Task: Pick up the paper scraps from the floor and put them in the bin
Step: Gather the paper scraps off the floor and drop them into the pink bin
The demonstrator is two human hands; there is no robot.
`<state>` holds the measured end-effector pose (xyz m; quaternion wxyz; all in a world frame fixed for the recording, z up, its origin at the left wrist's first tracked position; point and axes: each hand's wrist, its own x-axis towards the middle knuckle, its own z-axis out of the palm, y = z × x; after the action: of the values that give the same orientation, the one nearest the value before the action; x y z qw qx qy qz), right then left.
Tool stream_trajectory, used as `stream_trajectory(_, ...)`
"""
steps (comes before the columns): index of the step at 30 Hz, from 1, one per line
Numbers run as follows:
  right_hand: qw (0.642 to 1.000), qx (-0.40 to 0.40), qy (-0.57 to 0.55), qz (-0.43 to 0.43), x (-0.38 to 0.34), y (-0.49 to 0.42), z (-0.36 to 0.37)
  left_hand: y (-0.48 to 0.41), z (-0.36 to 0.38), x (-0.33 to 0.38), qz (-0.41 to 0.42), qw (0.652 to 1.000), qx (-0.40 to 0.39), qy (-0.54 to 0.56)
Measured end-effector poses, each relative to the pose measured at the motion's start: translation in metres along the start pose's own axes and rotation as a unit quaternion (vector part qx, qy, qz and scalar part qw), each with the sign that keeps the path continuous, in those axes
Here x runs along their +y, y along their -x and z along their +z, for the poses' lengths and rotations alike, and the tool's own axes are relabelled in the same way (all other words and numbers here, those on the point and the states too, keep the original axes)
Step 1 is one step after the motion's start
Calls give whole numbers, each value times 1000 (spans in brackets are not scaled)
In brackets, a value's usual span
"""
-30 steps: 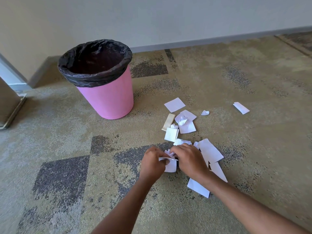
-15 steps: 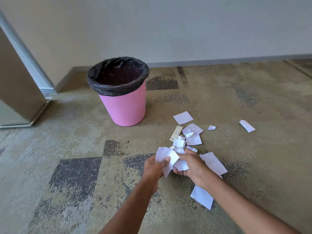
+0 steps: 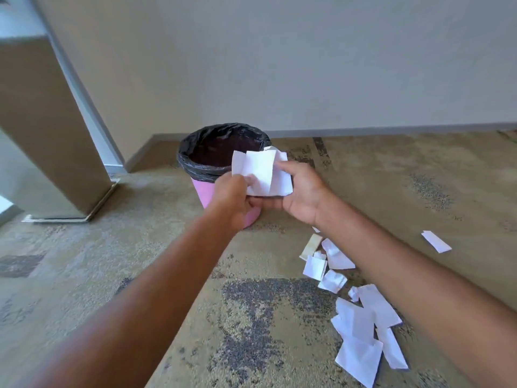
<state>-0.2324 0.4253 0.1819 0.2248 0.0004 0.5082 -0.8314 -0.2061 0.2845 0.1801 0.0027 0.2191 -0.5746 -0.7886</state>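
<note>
Fingers of the left hand [image 3: 231, 198] are curled round the lower left corner of a bundle of paper scraps [image 3: 260, 175], pinching it from the near side. The hand shows in the middle of the frame, in front of the pink wall of the bin [image 3: 202, 193]. The bin's black-lined mouth lies up and to the left of the bundle, whose left edge overlaps the right part of the rim in this view. Whether the paper hangs over the opening or just short of it cannot be told from one camera.

The bundle is a loose, crumpled sheaf, a little wider than tall, with folds running top to bottom. The right hand [image 3: 305, 196] grips its right side: the thumb lies along the bottom edge and the fingers wrap over the top right, so both hands are clamped on the same sheaf. The left hand looks the nearer to the bin, and the drop seems to turn on carrying the paper up and left until it sits inside the rim.

Lower right of the frame, on the carpet [image 3: 167, 247], more scraps wait: a small cluster [image 3: 324, 261] below the right wrist, a larger overlapping pile [image 3: 361, 334] toward the bottom edge, and a lone strip [image 3: 436, 241] well apart at the right.
</note>
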Motion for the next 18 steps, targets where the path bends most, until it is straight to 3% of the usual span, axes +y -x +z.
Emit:
stream_trajectory(7, 999, -7, -44, 10, -38, -60, 64, -31, -17, 89, -4, 997, -7, 72)
stream_trajectory(12, 995, 18, -100, 24, -36, -78, 73, -40, -18, 99, -40, 992, -37, 115)
stream_trajectory(18, 989, 10, -143, 26, -30, -81, 58, -49, -19, 82, -33, 992, 0, 119)
